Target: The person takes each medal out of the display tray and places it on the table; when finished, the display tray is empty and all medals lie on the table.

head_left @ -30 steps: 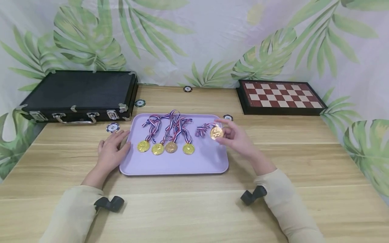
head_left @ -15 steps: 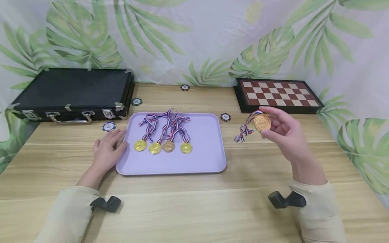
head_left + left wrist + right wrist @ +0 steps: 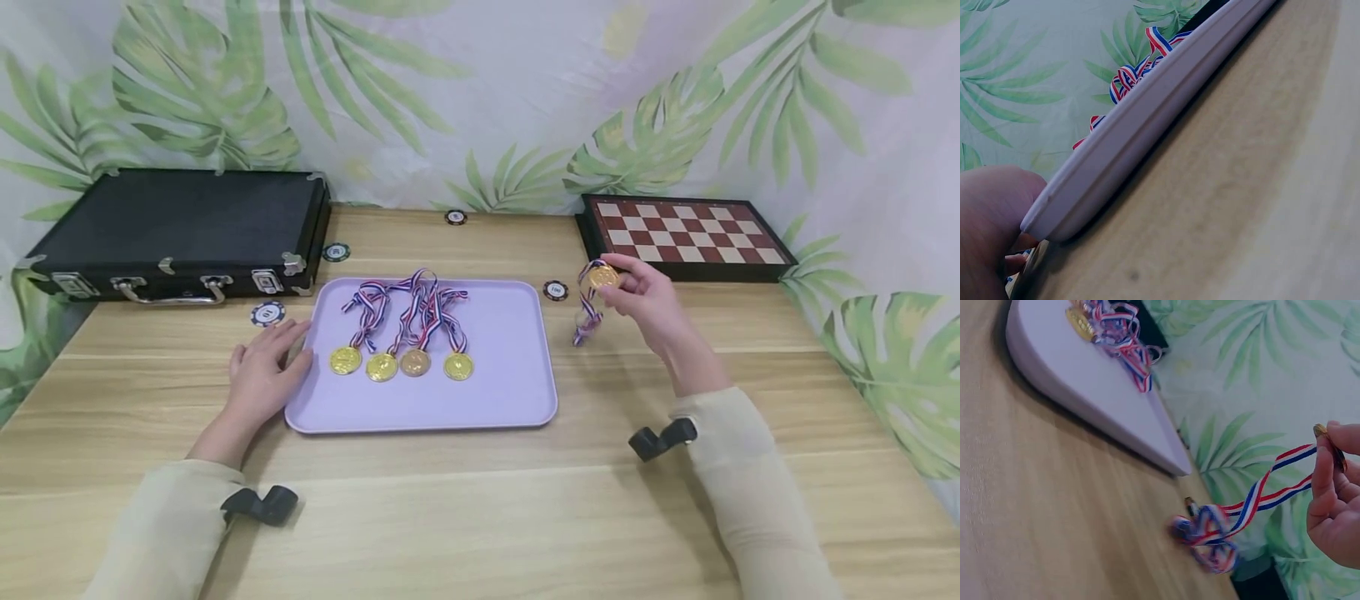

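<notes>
Medal [image 3: 603, 277] in right hand [image 3: 647, 306], facing head camera, ribbon [image 3: 588, 314] hanging down

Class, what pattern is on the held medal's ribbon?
The ribbon has red, white and blue lengthwise stripes, clearest in the right wrist view.

The right grip [image 3: 649, 304] has carried a medal [image 3: 603, 278] rightward off the tray [image 3: 420, 408], its ribbon [image 3: 1213, 534] apparently above the table [image 3: 450, 517].

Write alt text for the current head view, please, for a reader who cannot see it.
A person's right hand holds a medal on a striped ribbon, right of a lilac tray bearing four more medals; the left hand touches the tray's left edge. A black case lies back left, a checkered board back right.
</notes>
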Demonstrator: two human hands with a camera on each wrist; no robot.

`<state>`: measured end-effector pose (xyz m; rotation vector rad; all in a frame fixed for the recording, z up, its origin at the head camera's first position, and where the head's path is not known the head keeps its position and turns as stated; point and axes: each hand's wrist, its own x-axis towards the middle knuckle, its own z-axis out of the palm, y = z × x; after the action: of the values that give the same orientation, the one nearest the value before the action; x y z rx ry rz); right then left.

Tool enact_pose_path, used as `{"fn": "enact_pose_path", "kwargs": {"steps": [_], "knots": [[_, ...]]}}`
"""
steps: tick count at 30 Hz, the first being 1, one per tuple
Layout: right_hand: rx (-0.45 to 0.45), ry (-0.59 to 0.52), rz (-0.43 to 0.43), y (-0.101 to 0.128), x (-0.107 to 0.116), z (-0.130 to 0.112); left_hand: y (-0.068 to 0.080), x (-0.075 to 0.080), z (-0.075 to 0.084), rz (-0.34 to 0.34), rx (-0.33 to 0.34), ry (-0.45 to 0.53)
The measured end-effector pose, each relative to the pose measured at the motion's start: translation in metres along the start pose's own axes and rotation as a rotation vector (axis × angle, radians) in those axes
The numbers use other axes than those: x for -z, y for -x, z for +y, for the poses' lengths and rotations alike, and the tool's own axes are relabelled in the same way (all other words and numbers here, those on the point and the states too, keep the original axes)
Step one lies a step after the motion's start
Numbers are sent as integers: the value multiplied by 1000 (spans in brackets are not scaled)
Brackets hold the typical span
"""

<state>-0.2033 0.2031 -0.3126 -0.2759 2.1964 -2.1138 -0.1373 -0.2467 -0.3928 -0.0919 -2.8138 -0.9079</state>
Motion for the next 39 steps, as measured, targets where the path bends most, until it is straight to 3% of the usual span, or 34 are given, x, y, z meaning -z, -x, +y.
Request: {"fn": "enact_pose_path", "kwargs": {"steps": [4,8,12,16,23,28,32,39], "knots": [[-73,57,15,-2,-4,18,2,-1,1,1,-1,2],[-176,189,5,10,-9,39,1,0,2,5,-3,6],[-228,250,-34,23,-11,53,-1,2,3,15,-9,8],[-188,341,-78,31,-12,61,-2,3,4,20,-12,8],[-3,604,-117,35,-15,69,-2,2,3,6,-3,6],[23,723,-123,36,-15,68,-1,1,2,-2,4,4],[13,761,-141,36,-15,69,0,0,1,-1,5,2],[-29,657,-116,33,-17,53,0,0,1,-9,12,-6]]}}
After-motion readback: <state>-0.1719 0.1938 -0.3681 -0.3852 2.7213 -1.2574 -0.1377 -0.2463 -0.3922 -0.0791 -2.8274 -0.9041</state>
